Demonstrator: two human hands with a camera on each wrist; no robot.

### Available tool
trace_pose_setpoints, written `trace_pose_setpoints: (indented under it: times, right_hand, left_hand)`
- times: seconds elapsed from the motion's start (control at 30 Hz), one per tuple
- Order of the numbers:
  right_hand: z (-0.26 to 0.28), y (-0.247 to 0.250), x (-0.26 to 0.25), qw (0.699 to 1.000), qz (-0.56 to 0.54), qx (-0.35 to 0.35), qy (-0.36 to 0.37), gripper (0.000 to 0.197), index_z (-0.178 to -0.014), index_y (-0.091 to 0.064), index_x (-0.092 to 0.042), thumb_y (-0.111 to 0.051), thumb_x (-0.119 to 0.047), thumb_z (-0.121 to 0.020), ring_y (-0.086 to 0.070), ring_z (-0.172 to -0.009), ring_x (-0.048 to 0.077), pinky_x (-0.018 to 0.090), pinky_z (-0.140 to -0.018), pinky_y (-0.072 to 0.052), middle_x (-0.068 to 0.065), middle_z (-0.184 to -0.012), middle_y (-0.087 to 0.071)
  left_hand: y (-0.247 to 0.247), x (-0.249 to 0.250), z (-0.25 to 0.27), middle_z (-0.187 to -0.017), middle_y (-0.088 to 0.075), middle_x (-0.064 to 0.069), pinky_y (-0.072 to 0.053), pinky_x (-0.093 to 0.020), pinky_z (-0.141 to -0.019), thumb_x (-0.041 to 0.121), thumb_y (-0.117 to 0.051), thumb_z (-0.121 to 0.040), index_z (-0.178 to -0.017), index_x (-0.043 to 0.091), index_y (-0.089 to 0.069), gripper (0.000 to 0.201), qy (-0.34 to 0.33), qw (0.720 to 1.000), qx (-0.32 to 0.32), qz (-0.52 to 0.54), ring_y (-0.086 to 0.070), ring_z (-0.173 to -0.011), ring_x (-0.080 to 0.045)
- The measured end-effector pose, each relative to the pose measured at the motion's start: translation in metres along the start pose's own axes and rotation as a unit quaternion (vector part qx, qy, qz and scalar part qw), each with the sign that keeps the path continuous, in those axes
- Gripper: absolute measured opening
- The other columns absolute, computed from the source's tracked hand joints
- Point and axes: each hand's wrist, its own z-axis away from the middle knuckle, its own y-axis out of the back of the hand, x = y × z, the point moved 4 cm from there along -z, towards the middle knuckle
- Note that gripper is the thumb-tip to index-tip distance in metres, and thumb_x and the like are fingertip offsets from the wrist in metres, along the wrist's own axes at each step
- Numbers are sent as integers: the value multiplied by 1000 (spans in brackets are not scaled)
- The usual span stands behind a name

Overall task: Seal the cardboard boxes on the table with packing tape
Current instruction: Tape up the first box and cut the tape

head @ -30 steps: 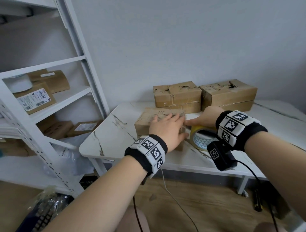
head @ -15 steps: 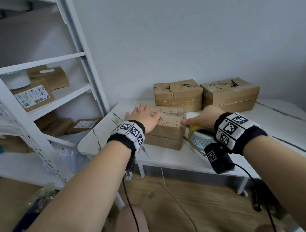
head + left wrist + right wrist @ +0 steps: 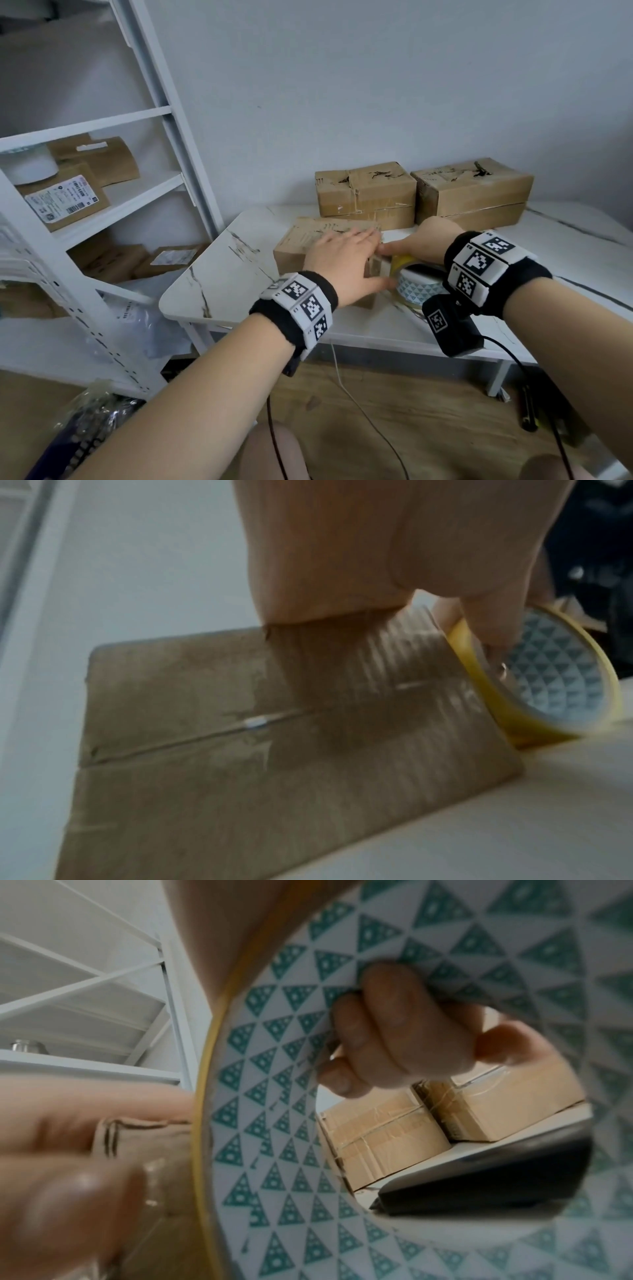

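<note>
A small cardboard box (image 3: pixel 301 241) is seen lying flat near the front left corner of the white marble-patterned table (image 3: pixel 219 274), its side seam visible in the left wrist view. The left hand (image 3: pixel 346 263) is laid over the box's right end with fingers straight and together, the palm pressed on the top and the thumb brought down the near right face. Just beside that end, a roll of packing tape (image 3: pixel 416 286) with a yellow edge and a teal triangle-patterned core is held upright against the box. The roll is gripped by the right hand (image 3: pixel 424 240): in the right wrist view 3 fingers (image 3: pixel 394 1031) are curled through the core, and a thumb appears to be pressed at the box edge, though that part is blurred. A strip of clear tape seems to be stretched between roll and box. Behind, 2 more cardboard boxes (image 3: pixel 366 193) (image 3: pixel 472 192) are set side by side against the wall, with tape bands across them. To the left, a white shelving unit (image 3: pixel 164 102) is stocked with labelled parcels (image 3: pixel 65 198). A black cable (image 3: pixel 534 370) is hung from the right wrist camera.
</note>
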Motion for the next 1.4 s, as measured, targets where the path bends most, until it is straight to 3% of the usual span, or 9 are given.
trace_pose_setpoints:
  times: [0.17,0.37,0.47,0.6,0.73,0.97,1.13,1.27,1.4]
  right_hand:
    - [8,1,2,999,-31,12,-2,59,-67,-52,-11,-68,-68,-66,-52,-57,14,25,-52,-40,3,-66,-56]
    - [16,1,11,991,-127,-20,-19,74,-109,-58,-2,-66,-65,-70,-60,-95,26,34,-84,-49,11,-102,-62]
    - [23,9,11,979,-199,-45,1,60,-100,-62,-8,-63,-62,-75,-60,-81,21,30,-71,-49,6,-90,-63]
    - [24,36,-8,938,-337,-10,84,51,-92,-63,-9,-64,-57,-76,-59,-69,19,31,-66,-50,5,-78,-63]
    - [30,56,-41,862,-465,54,196,31,-99,-60,-18,-72,-38,-78,-56,-69,13,26,-67,-47,-2,-77,-58]
    - [20,43,-89,887,-326,104,308,61,-139,-41,-27,-58,-2,-86,-51,-71,0,3,-63,-43,-16,-83,-49]
    - [21,44,-112,901,-201,157,350,63,-137,-42,-32,-44,3,-85,-53,-84,21,24,-76,-40,6,-96,-54]
    - [25,49,-114,910,-141,182,345,63,-130,-42,-31,-36,8,-81,-50,-89,28,26,-75,-36,11,-104,-47]
    - [26,47,-107,920,-49,185,341,58,-123,-47,-29,-35,8,-79,-52,-94,35,40,-83,-45,10,-108,-45]
  left_hand:
    - [-5,-1,-1,-157,-12,-17,-11,-64,-111,86,-47,-63,-148,38,-7,106,135,991,-26,-5,-13,-142,-42]
    - [0,-11,3,-155,-22,-9,-21,-58,-110,74,-54,-70,-147,41,-11,94,92,995,-40,-6,-23,-139,-37]
    - [8,-19,5,-148,-37,-3,-38,-46,-103,70,-56,-72,-146,39,-20,88,68,997,-4,42,-39,-131,-27]
    - [29,-43,9,-120,-56,19,-47,-29,-90,58,-62,-73,-141,45,-31,76,84,975,42,203,-55,-104,-9]
    - [34,-75,4,-121,-60,12,-45,-30,-96,57,-64,-66,-139,39,-40,79,147,926,71,340,-56,-109,-10]
    - [27,-118,8,-112,-65,12,-39,-18,-83,51,-65,-66,-127,36,-56,63,194,866,91,451,-56,-108,-7]
    - [24,-132,16,-81,-60,15,-36,-13,-66,32,-64,-84,-84,29,-61,4,235,830,105,494,-52,-81,2]
    - [14,-141,23,-80,-57,13,-40,-19,-72,41,-65,-82,-83,24,-58,18,268,792,124,534,-52,-82,-5]
    - [-2,-153,34,-119,-64,5,-44,-46,-99,72,-66,-48,-117,30,-60,81,312,726,121,601,-57,-113,-19]
